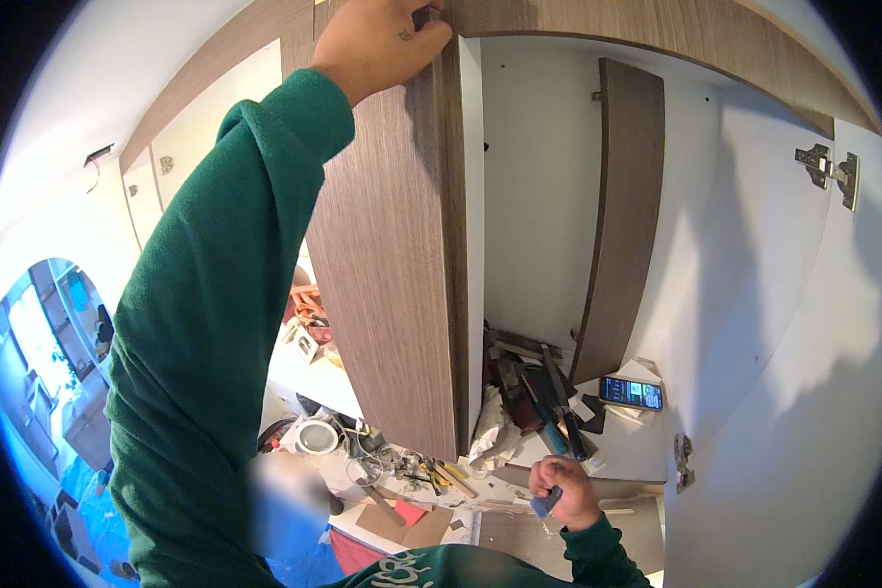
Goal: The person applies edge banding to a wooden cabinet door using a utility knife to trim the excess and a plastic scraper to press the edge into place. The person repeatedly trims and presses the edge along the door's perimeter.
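Observation:
My left hand (387, 41) is raised high with its fingers closed at the top of a brown wood-grain cabinet panel (387, 245). Something small and dark shows between its thumb and fingers, too little of it to name. Low down in front of the cabinet, my right hand (570, 493) is closed around a small blue-grey flat piece (547, 504); its kind is unclear. Behind that hand, several hand tools (554, 397) lie in a heap on the cabinet floor, beside crumpled whitish wrapping (497, 426).
A narrow brown board (625, 216) stands upright inside the cabinet, near a lit phone (632, 392). The white door (784, 343) at the right stands open on metal hinges (826, 174). Tools and scraps, with a white ring (317, 437), clutter the surface below left.

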The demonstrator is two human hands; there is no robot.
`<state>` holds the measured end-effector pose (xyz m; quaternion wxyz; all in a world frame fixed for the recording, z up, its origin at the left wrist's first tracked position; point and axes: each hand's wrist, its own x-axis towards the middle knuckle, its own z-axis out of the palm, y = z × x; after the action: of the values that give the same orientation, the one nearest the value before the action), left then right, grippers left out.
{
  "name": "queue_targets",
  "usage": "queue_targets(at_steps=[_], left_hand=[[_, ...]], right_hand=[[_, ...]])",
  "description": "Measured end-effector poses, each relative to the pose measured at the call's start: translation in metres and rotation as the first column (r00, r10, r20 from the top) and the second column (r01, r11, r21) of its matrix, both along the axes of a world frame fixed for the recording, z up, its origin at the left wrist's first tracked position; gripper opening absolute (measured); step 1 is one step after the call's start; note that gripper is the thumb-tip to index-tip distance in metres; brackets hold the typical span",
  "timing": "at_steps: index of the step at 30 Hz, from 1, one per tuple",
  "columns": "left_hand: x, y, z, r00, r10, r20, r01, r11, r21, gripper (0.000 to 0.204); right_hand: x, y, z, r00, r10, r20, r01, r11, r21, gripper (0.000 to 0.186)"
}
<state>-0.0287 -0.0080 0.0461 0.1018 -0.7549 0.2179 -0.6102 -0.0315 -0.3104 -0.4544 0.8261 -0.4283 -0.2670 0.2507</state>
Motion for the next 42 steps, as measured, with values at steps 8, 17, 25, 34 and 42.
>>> queue_targets(at_steps=[8,17,25,34,42], left_hand=[[-0.012,-0.005,0.021,0.965,0.262,0.022,-0.248,0.877,0.411,0.024],[-0.040,-0.029,0.052,0.883,0.463,0.082,-0.334,0.495,0.802,0.022],[-0.044,-0.036,0.067,0.813,0.527,-0.247,-0.511,0.850,0.130,0.031],[-0.026,-0.071,0.077,0.722,0.485,-0.494,-0.643,0.733,-0.220,0.037],[-0.008,-0.077,0.072,0.692,0.565,-0.450,-0.662,0.746,-0.081,0.032]], right_hand=[[0.010,0.001,-0.008,0.994,0.095,0.053,-0.092,0.994,-0.063,0.042],[0.022,-0.005,-0.025,0.986,0.164,-0.016,-0.164,0.983,-0.080,0.041],[0.028,-0.003,-0.034,0.970,0.241,-0.032,-0.243,0.967,-0.074,0.039],[0.026,0.007,-0.040,0.956,0.289,-0.059,-0.291,0.956,-0.035,0.032],[0.027,0.001,-0.044,0.970,0.228,-0.086,-0.234,0.970,-0.059,0.028]])
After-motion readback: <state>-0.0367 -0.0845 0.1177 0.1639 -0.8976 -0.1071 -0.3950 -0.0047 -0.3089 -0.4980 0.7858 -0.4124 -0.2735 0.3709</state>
